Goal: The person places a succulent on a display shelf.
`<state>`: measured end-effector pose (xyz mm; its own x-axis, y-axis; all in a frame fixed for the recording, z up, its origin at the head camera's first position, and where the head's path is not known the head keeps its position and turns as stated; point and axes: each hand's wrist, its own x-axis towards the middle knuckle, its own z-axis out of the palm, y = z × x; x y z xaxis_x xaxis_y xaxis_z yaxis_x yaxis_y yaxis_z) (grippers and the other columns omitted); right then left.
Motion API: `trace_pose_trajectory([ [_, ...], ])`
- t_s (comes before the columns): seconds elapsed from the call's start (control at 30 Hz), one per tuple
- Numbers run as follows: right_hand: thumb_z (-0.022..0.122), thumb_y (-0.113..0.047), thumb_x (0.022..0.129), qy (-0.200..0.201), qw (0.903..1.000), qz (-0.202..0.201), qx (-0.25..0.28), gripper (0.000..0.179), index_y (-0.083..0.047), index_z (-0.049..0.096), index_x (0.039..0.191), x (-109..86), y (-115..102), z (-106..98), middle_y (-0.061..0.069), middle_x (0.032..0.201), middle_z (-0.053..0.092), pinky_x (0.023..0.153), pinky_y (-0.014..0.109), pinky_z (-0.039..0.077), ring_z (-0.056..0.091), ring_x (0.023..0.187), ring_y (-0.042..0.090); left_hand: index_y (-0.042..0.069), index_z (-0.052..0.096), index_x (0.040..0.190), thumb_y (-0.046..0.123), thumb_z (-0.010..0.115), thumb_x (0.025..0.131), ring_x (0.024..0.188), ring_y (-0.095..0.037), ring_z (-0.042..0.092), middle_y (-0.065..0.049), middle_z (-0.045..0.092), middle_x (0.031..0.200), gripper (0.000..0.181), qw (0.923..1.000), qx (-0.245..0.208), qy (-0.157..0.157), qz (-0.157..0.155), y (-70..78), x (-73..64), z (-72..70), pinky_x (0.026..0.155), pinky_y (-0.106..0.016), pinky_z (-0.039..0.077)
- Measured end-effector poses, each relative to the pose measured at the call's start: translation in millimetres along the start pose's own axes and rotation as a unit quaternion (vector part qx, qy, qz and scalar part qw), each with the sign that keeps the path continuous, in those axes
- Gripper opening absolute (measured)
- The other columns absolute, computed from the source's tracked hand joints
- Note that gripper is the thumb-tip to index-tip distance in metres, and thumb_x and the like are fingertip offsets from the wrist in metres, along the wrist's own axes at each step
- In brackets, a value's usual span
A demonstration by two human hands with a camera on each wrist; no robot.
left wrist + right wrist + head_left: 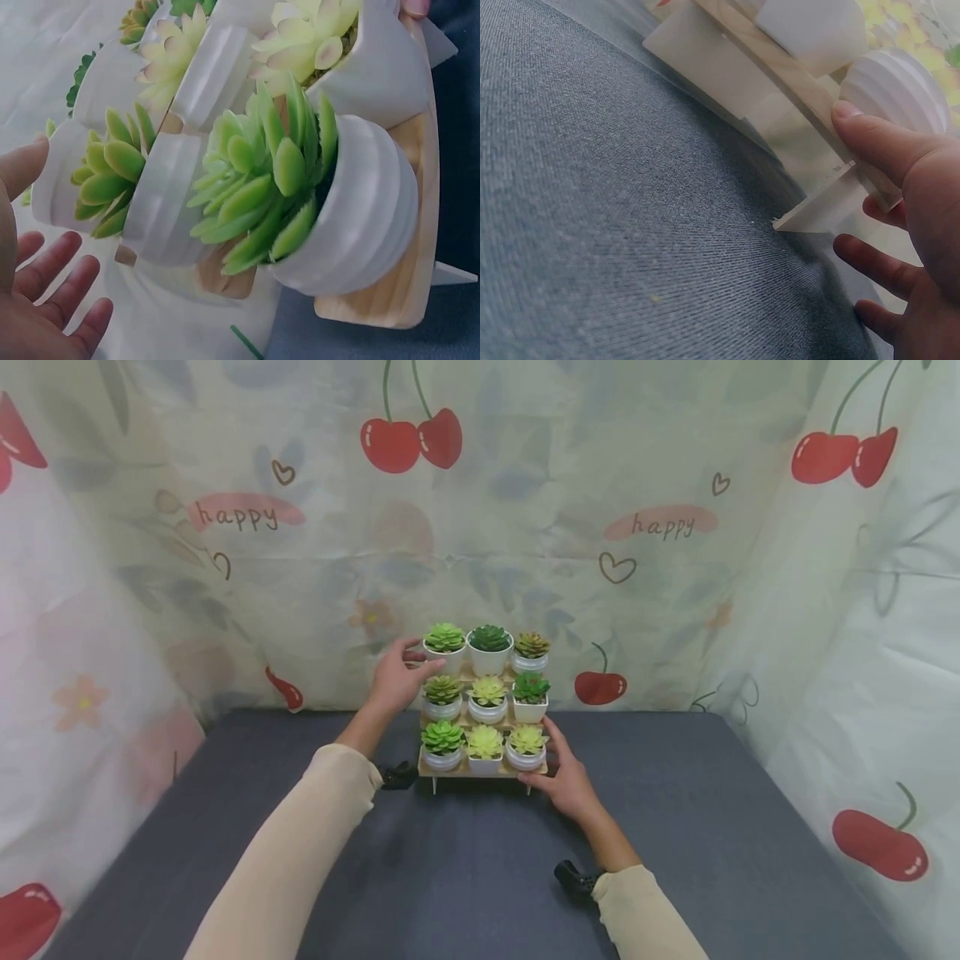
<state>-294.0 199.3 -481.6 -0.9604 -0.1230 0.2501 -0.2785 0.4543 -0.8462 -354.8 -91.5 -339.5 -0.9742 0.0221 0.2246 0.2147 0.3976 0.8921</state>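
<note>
A three-tier wooden plant stand (450,772) on short white legs holds rows of potted succulents in white pots. My left hand (397,681) is at its upper left, beside the top-row pot with a light green succulent (445,637). In the left wrist view the thumb (26,166) is right at that pot's side, and the other fingers are spread loosely. At the lower right, my right hand (572,783) grips the end of the bottom board (810,94), thumb on its edge and a finger underneath. A ribbed white pot (892,90) sits close to that thumb.
Dark grey cloth (465,877) covers the table. A pale curtain (510,527) printed with cherries hangs behind it and along both sides. Black devices (576,881) are worn at the wrists, below cream sleeves (292,852).
</note>
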Motion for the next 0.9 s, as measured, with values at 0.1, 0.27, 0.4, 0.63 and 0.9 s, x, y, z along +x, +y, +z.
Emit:
trace_pose_trajectory([
  [0.1,0.084,-0.020,0.078,0.001,1.0000,-0.002,0.002,0.103,-0.037,0.018,0.155,-0.3,0.4,-0.4,0.018,0.130,0.052,0.086,0.051,0.050,0.058,0.114,0.039,0.009,0.038,0.148,0.037,0.069,0.092,0.121,-0.033,0.049,-0.017,0.052,0.133,0.070,1.0000,-0.007,-0.005,0.000,-2.5,-2.9,-1.9,0.096,-0.048,0.043],
  [0.27,0.084,-0.019,0.078,0.003,1.0000,0.001,0.001,0.103,-0.037,0.018,0.155,-0.9,0.7,-1.4,0.018,0.130,0.052,0.086,0.052,0.049,0.057,0.115,0.040,0.008,0.037,0.148,0.035,0.068,0.092,0.122,-0.034,0.049,-0.018,0.051,0.135,0.069,0.9999,-0.005,-0.011,0.003,-9.3,-5.5,-4.6,0.096,-0.048,0.043],
  [0.4,0.085,-0.019,0.078,0.005,1.0000,0.006,-0.001,0.104,-0.037,0.018,0.155,-1.7,0.7,-2.0,0.017,0.128,0.052,0.085,0.051,0.050,0.057,0.115,0.039,0.007,0.039,0.146,0.031,0.068,0.093,0.120,-0.035,0.050,-0.019,0.051,0.135,0.065,0.9998,0.002,-0.015,0.015,-14.0,-8.2,-6.0,0.095,-0.050,0.043],
  [0.63,0.084,-0.018,0.079,0.002,1.0000,-0.002,-0.003,0.104,-0.036,0.016,0.156,-1.7,1.6,-2.2,0.019,0.129,0.052,0.086,0.052,0.049,0.057,0.115,0.039,0.007,0.043,0.143,0.028,0.069,0.092,0.118,-0.036,0.052,-0.019,0.054,0.131,0.060,0.9977,0.035,-0.017,0.056,-21.6,-21.2,-12.9,0.093,-0.051,0.044],
  [0.9,0.083,-0.024,0.080,-0.001,0.9991,-0.004,-0.042,0.104,-0.035,0.013,0.156,-1.0,-1.9,-1.1,0.017,0.132,0.054,0.093,0.055,0.043,0.057,0.116,0.035,0.006,0.050,0.138,0.026,0.070,0.092,0.115,-0.036,0.054,-0.017,0.057,0.127,0.054,0.9911,0.075,-0.010,0.110,-36.0,-39.2,-20.5,0.094,-0.050,0.043],
])
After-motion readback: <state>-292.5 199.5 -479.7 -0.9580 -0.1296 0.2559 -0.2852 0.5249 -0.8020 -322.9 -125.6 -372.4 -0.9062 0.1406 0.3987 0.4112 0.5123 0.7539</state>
